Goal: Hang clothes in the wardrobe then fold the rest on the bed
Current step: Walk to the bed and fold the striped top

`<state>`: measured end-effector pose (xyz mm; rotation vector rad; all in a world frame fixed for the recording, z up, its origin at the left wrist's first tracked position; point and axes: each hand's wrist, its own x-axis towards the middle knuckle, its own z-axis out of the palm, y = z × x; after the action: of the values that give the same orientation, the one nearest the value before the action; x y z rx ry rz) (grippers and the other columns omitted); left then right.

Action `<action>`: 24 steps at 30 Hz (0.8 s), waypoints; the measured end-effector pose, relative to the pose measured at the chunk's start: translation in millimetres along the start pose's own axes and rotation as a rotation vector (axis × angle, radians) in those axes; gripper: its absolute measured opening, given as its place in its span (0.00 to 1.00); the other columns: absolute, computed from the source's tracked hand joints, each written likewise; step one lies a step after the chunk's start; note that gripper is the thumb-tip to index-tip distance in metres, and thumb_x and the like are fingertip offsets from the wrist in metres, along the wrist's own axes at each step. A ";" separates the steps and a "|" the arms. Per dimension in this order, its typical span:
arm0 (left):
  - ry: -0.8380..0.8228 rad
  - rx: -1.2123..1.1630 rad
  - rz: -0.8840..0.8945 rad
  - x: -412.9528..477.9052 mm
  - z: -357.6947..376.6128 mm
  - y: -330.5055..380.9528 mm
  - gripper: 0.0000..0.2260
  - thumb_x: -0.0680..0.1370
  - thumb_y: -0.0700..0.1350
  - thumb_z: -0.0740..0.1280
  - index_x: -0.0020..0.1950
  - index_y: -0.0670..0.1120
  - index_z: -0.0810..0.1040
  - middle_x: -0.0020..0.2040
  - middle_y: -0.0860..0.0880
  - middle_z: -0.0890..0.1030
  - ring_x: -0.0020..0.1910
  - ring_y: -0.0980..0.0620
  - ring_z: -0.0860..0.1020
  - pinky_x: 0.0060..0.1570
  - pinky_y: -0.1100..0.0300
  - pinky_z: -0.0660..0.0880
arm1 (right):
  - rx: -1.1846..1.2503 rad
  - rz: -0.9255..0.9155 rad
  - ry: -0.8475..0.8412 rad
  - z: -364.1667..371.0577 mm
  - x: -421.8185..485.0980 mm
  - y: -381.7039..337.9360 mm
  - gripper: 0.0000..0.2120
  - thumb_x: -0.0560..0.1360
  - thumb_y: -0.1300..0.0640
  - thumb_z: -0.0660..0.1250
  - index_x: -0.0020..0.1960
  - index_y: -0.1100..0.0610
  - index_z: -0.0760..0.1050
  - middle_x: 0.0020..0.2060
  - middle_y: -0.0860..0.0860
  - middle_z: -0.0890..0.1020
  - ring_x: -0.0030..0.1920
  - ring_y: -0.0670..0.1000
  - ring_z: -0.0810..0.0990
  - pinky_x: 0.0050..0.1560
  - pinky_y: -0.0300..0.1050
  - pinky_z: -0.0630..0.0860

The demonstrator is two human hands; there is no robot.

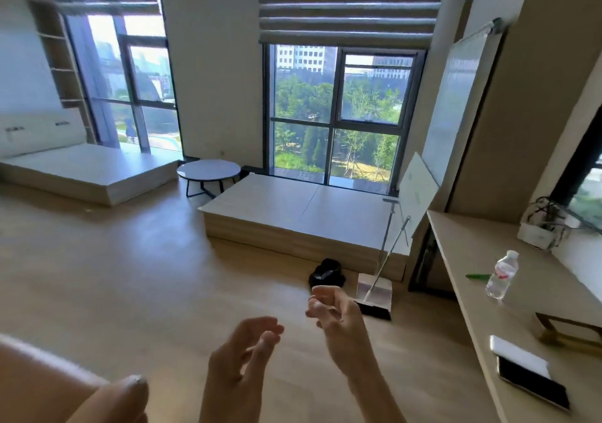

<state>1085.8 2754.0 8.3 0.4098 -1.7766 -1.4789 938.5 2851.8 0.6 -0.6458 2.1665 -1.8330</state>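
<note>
- The left hand (242,362) and the right hand (334,313) hovered side by side in the near field, apart from each other. The fingers of both were loosely curled and held nothing.
- No garment was in either hand. The only candidate was a dark crumpled bundle (326,273) on the floor; whether it was clothing could not be confirmed.
- The bundle lay directly beyond the right hand's fingertips, farther off on the floor. It sat just left of the dustpan (374,287) and in front of the low platform (293,217).
- The bundle was a bunched heap and showed no clear long axis, so a grasp from above probably needed no particular wrist alignment.
- The right hand was the nearer one; the left hand sat nearer the camera and further left.
- The bed (81,170) stood at the far left, well apart from the bundle, with the round table (208,169) between bed and platform.
- The wardrobe was not in view.
- Judged requirement: a forward, downward reach led by the right hand.
</note>
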 end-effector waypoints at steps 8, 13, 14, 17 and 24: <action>0.204 0.056 0.012 152.6 -7.1 -24.9 0.18 0.70 0.62 0.64 0.49 0.51 0.82 0.45 0.54 0.87 0.46 0.55 0.85 0.46 0.54 0.79 | 0.011 -0.109 -0.196 79.9 173.5 -23.5 0.05 0.78 0.55 0.69 0.52 0.46 0.78 0.45 0.44 0.85 0.47 0.46 0.85 0.55 0.54 0.81; 0.263 0.083 0.027 251.6 -20.9 -59.6 0.07 0.76 0.52 0.66 0.50 0.53 0.82 0.46 0.55 0.87 0.48 0.55 0.85 0.49 0.54 0.80 | 0.031 -0.137 -0.275 140.9 276.4 -21.3 0.05 0.78 0.55 0.69 0.54 0.49 0.79 0.45 0.47 0.85 0.47 0.49 0.85 0.57 0.58 0.80; 0.271 0.098 0.034 272.7 -26.2 -68.8 0.07 0.77 0.51 0.65 0.50 0.54 0.82 0.46 0.55 0.87 0.48 0.56 0.85 0.50 0.55 0.80 | 0.028 -0.151 -0.295 157.2 297.1 -20.8 0.05 0.79 0.55 0.69 0.54 0.50 0.79 0.46 0.48 0.85 0.47 0.49 0.85 0.57 0.58 0.81; 0.307 0.116 0.034 337.2 -48.3 -94.8 0.05 0.80 0.49 0.65 0.51 0.55 0.81 0.46 0.56 0.86 0.48 0.58 0.84 0.51 0.57 0.80 | 0.022 -0.175 -0.341 208.0 359.0 -23.2 0.08 0.79 0.54 0.68 0.57 0.53 0.79 0.49 0.49 0.85 0.47 0.48 0.86 0.57 0.57 0.81; 0.425 0.171 0.027 470.3 -111.4 -130.1 0.08 0.78 0.49 0.63 0.53 0.52 0.81 0.46 0.54 0.87 0.47 0.57 0.84 0.49 0.61 0.79 | 0.040 -0.221 -0.511 336.6 480.7 -59.7 0.11 0.79 0.53 0.68 0.60 0.54 0.78 0.51 0.50 0.84 0.47 0.46 0.86 0.53 0.50 0.81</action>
<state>832.3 2325.0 55.4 0.7261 -1.5589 -1.1216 678.4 2324.3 45.3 -1.2303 1.7719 -1.5741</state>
